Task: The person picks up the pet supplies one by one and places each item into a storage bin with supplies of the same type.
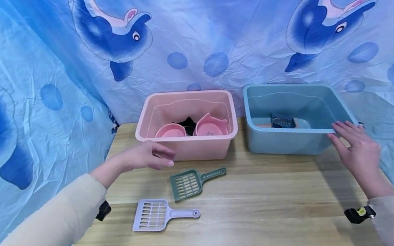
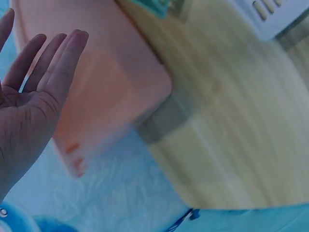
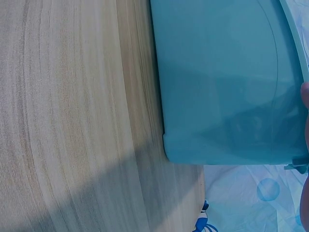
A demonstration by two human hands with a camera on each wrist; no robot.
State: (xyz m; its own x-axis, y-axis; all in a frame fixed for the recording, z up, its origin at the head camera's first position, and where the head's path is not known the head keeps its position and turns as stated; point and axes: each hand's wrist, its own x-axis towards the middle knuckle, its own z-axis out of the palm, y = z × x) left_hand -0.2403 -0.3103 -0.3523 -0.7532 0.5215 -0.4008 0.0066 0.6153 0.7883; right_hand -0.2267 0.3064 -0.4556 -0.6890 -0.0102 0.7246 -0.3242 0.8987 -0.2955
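My left hand (image 1: 151, 156) hovers at the front left of a pink plastic bin (image 1: 140, 139), holding nothing. In the left wrist view its fingers (image 2: 63, 67) are extended beside the bin's wall. At the right, my right hand (image 1: 358, 149) rests its fingers on the front right corner of a blue bin (image 1: 279, 142). Inside the pink bin are a round pink bowl (image 1: 171, 130), a pink cat-eared bowl (image 1: 209, 127) and a black item (image 1: 188, 124). A dark slotted scoop (image 1: 282, 121) lies in the blue bin, partly hidden by its front wall.
On the wooden table (image 1: 265, 212) lie a green litter scoop (image 1: 186, 185) and, nearer me, a lilac litter scoop (image 1: 152, 215), both with handles pointing right. A blue curtain (image 1: 190, 30) printed with dolphins hangs behind the bins and along both sides.
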